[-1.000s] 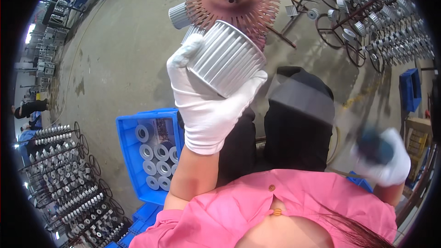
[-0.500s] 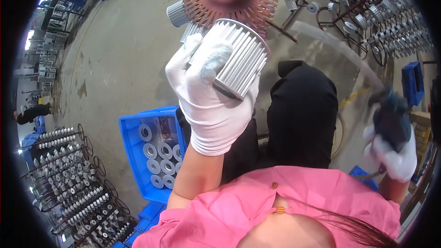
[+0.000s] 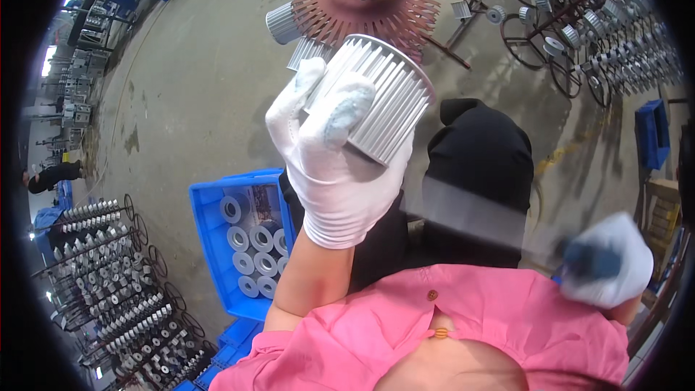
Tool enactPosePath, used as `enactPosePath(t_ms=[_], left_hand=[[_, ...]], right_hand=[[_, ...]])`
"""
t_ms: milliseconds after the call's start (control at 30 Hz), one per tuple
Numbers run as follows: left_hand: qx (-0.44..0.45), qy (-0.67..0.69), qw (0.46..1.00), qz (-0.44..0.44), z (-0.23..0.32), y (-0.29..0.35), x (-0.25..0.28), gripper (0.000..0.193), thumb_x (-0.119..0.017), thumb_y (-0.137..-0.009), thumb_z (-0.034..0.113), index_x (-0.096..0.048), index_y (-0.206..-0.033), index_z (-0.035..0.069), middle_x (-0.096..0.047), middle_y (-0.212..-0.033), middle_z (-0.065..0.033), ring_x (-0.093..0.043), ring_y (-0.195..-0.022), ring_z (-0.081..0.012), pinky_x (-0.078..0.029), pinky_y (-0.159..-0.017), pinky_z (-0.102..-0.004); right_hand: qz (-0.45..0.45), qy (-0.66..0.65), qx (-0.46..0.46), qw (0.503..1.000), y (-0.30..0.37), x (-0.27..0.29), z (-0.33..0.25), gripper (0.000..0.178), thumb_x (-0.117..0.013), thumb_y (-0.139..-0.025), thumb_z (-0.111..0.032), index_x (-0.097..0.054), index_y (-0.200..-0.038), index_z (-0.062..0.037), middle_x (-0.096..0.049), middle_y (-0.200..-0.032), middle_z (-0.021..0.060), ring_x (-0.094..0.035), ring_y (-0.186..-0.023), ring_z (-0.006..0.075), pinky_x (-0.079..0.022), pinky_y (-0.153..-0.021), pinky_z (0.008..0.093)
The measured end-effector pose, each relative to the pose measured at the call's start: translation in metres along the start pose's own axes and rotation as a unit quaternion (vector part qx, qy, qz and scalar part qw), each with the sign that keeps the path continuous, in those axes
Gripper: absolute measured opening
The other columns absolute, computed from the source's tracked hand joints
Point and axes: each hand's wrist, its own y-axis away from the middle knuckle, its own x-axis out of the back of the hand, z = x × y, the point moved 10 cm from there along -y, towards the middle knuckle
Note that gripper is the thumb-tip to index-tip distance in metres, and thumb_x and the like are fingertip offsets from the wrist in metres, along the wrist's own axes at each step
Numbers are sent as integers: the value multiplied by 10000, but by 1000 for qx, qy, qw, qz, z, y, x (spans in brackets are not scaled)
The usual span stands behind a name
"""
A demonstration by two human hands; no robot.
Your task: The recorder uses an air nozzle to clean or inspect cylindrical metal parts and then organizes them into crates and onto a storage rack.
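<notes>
Blurred tool (image 3: 590, 261) swung down; right grip (image 3: 619, 264) clasps it | left grip (image 3: 340, 177) pinches ribbed cylinder (image 3: 394, 105) | cylinder juts past fingertips (image 3: 353, 94)

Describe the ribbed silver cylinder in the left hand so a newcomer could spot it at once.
Find the large reddish-brown slotted disc at the top of the picture. Just below it in view, the white-gloved left hand holds a ribbed silver cylinder. Unlike the similar silver cylinders by the disc's left edge, it is gripped in a hand and looks much larger.
</notes>
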Motion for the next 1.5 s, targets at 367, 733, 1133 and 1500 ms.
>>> enactPosePath(t_ms=[367,733,1133,1500], left_hand=[[327,311,892,25,-48,22,-21,759,-771,-575,-27,-303,-1162,86,-479,-1049,-93,-531,-907,-157,-479,-755,-299],[540,812,219,40,-52,51,-77,559,-526,-786,444,-498,-1145,17,-477,-1124,-249,-464,-1042,-417,-294,-949,-591],[558,817,149,-7,-44,53,-81,761,-591,-706,507,-395,-1213,-25,-405,-1114,-229,-434,-1007,-332,-447,-822,-411],[545,826,138,-21,-40,50,-77,849,-606,-709,498,-275,-1250,-66,-365,-1108,-262,-409,-953,-294,-444,-711,-390]], right_hand=[[296,-16,-55,953,28,20,33,271,-630,-650,13,-534,-903,0,-594,-789,74,-571,-607,139,-443,-549,249],[173,-272,-134,937,-13,-2,46,259,-666,-617,-54,-559,-846,-3,-590,-702,59,-568,-591,122,-440,-548,244],[127,-253,-143,948,-28,0,53,334,-667,-626,-64,-540,-926,6,-591,-756,72,-564,-540,143,-443,-523,250],[116,-278,-101,948,-36,2,28,165,-699,-613,-116,-618,-703,-4,-595,-607,44,-562,-554,100,-439,-539,230]])
